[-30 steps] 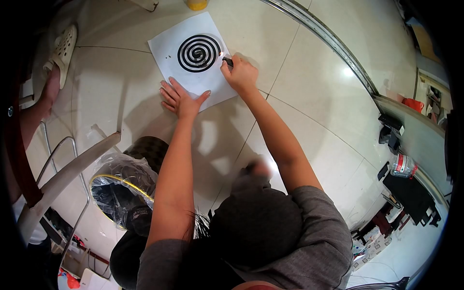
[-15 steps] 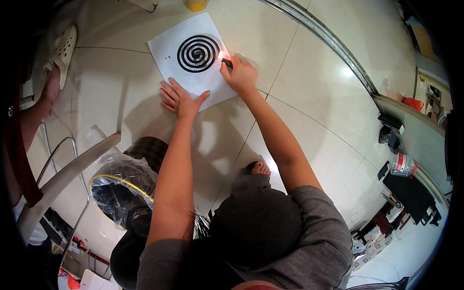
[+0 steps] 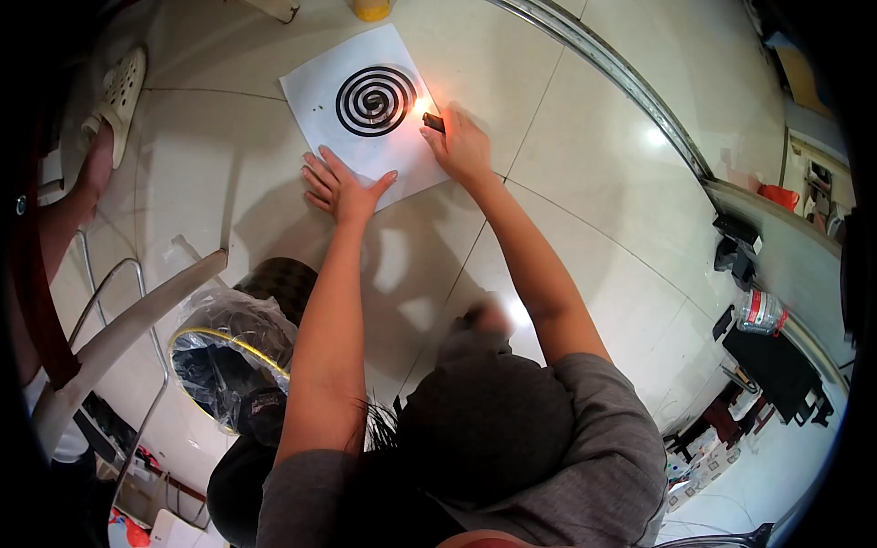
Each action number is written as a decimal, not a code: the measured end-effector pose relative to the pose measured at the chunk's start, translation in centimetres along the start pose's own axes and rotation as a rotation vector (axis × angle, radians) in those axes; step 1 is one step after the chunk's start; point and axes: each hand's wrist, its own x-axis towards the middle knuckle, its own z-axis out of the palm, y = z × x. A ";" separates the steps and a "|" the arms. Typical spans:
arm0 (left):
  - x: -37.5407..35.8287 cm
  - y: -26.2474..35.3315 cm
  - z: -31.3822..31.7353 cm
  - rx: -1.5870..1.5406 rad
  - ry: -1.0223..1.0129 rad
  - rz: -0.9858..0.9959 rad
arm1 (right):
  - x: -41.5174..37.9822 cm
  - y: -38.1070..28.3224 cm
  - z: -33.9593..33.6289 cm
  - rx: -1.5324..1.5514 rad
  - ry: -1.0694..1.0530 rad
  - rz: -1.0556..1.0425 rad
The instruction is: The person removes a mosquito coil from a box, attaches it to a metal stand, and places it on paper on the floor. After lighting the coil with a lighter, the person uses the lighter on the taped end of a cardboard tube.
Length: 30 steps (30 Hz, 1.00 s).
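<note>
A black mosquito coil (image 3: pixel 374 102) lies flat on a white sheet of paper (image 3: pixel 315 87) on the tiled floor. My left hand (image 3: pixel 340 187) rests with spread fingers on the paper's near edge, below the coil. In my right hand (image 3: pixel 466 148) is a dark lighter (image 3: pixel 434 122), gripped at the paper's right side. Its lit flame (image 3: pixel 419 106) glows orange at the coil's right outer edge. Whether the flame touches the coil is hard to tell through the glare.
A lined trash bin (image 3: pixel 233 338) with a yellow rim stands left of my left arm. Near it are a chair's metal legs (image 3: pixel 137 274) and another person's foot in a beige clog (image 3: pixel 121 96). A yellow object (image 3: pixel 371 9) stands beyond the paper. A metal floor track (image 3: pixel 621 82) curves along the right.
The flame looks larger and brighter, with a wider orange glow. My right hand and the lighter have shifted slightly right and toward me. My foot is blurred by motion; my left hand stays put.
</note>
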 end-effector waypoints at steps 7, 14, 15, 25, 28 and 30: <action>0.0 0.1 -0.1 -0.003 -0.003 -0.004 | -0.2 0.4 -0.1 0.076 -0.016 0.031; -0.1 0.2 -0.2 -0.010 -0.012 -0.008 | 0.0 -0.1 -0.2 0.034 -0.026 0.113; -0.1 0.1 -0.2 -0.012 -0.012 -0.006 | 0.0 -0.2 -0.1 0.034 -0.015 0.110; -0.2 0.3 -0.3 -0.016 -0.016 -0.008 | -0.3 -0.2 0.2 -0.013 0.008 0.089; -0.1 0.3 -0.3 -0.013 -0.016 -0.011 | -0.2 -0.2 0.3 -0.016 0.012 0.084; -0.1 0.3 -0.4 -0.009 -0.021 -0.018 | -0.2 -0.2 0.3 -0.019 0.011 0.087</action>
